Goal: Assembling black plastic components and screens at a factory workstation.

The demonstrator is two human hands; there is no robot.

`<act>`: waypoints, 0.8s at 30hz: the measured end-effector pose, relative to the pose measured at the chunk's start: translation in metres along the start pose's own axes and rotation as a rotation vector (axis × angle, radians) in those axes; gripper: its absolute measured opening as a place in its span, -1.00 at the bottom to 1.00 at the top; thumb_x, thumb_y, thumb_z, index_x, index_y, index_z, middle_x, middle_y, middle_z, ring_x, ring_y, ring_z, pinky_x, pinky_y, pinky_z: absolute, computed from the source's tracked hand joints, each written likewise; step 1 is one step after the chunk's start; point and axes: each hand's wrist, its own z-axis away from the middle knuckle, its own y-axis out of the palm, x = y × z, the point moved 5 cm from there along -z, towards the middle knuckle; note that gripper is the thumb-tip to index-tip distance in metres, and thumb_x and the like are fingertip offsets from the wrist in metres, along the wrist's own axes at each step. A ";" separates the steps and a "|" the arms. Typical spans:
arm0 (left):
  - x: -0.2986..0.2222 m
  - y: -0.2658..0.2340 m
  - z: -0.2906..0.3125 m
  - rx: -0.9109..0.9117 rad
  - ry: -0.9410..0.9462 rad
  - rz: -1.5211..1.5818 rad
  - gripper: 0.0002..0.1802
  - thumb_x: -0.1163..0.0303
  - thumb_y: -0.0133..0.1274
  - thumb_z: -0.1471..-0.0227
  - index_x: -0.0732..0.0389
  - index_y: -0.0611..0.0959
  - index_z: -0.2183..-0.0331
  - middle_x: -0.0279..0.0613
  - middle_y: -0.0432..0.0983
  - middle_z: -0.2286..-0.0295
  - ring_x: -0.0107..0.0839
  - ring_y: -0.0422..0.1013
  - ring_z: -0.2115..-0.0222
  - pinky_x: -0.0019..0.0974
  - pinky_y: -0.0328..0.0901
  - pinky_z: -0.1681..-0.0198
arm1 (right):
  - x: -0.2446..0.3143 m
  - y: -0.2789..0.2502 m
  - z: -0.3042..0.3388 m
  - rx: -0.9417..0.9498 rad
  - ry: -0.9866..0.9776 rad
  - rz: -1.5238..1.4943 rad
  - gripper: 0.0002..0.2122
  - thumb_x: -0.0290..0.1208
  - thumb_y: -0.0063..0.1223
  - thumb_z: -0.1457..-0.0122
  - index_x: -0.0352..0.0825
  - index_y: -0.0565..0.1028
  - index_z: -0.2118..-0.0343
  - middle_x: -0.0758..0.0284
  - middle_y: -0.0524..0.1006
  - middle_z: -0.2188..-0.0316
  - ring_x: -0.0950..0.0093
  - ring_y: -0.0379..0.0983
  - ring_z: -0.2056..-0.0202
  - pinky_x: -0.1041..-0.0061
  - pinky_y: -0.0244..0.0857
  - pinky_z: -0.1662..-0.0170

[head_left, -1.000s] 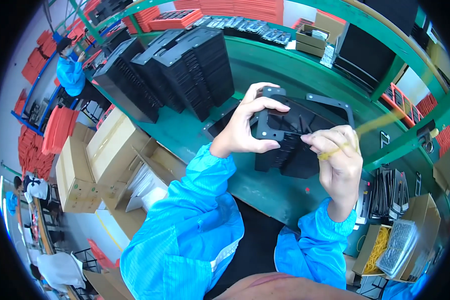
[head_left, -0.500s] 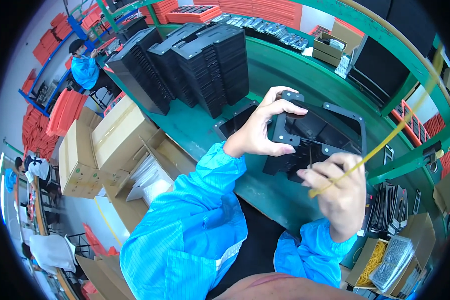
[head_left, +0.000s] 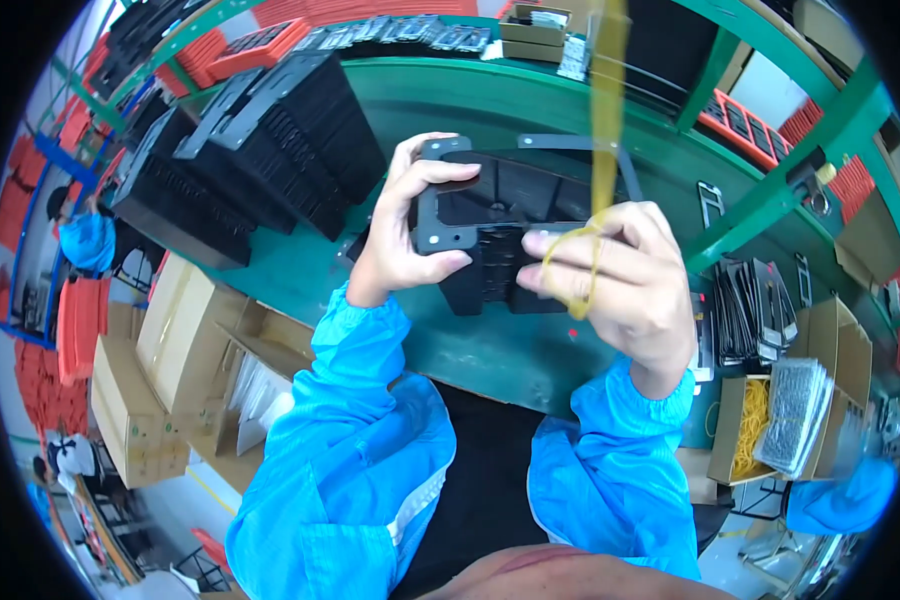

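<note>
1. Green bench: your black trays sit above it, between your hands; lopsided pressure could tip them.
2. Tall black stacks stand to the left of your left hand; a careless knock could topple them.
3. Your left thumb and fingers grasp the trays' left corner; loosening could let pieces slide.
4. Your right hand clasps the blurred yellow band; overstretching could snap it.

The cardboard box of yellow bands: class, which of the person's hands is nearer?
Right. The right hand is up and left of the box; the left hand is farther left, holding the black tray.
</note>
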 end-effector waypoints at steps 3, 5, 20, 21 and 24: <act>0.003 0.006 -0.004 -0.021 -0.001 0.042 -0.18 -0.04 0.39 0.35 0.22 0.65 0.04 0.12 0.27 -0.06 -0.01 0.25 -0.14 -0.01 0.18 -0.21 | 0.001 -0.002 0.002 0.038 -0.064 -0.122 -0.74 -0.41 0.23 0.18 -0.10 0.69 0.33 0.54 0.68 0.20 0.42 0.46 0.31 0.41 0.30 0.22; 0.004 0.008 -0.006 -0.019 0.003 0.051 -0.17 -0.04 0.39 0.35 0.23 0.64 0.03 0.13 0.27 -0.06 -0.02 0.25 -0.14 -0.02 0.20 -0.20 | -0.001 0.001 0.000 0.011 -0.035 -0.051 -0.72 -0.37 0.26 0.25 -0.06 0.71 0.36 0.55 0.69 0.23 0.44 0.43 0.33 0.42 0.29 0.23; 0.037 -0.029 0.003 -0.353 -0.543 0.639 -0.44 0.18 0.35 0.17 0.25 0.64 0.11 -0.10 0.43 0.07 -0.29 0.47 0.14 -0.22 0.31 -0.11 | 0.000 -0.027 0.016 -0.759 -0.035 -0.129 -0.83 -0.34 0.15 -0.21 -0.35 0.64 0.34 0.24 0.66 0.29 0.40 0.46 0.30 0.36 0.34 0.14; 0.056 -0.032 0.011 -0.445 -0.645 0.773 -0.47 0.22 0.36 0.16 0.24 0.64 0.13 -0.14 0.43 0.09 -0.32 0.49 0.19 -0.23 0.32 -0.09 | -0.005 -0.035 0.025 -0.860 -0.033 -0.118 -0.80 -0.36 0.11 -0.28 -0.42 0.62 0.32 0.18 0.65 0.29 0.39 0.47 0.30 0.37 0.35 0.14; 0.089 -0.054 0.067 -0.572 -0.649 0.068 -0.44 0.22 0.42 0.22 0.24 0.63 0.16 -0.11 0.42 0.10 -0.24 0.46 0.15 -0.18 0.33 -0.08 | -0.016 -0.044 0.034 -0.839 0.107 -0.139 -0.79 -0.40 0.08 -0.32 -0.48 0.60 0.30 0.15 0.64 0.30 0.36 0.49 0.28 0.38 0.36 0.12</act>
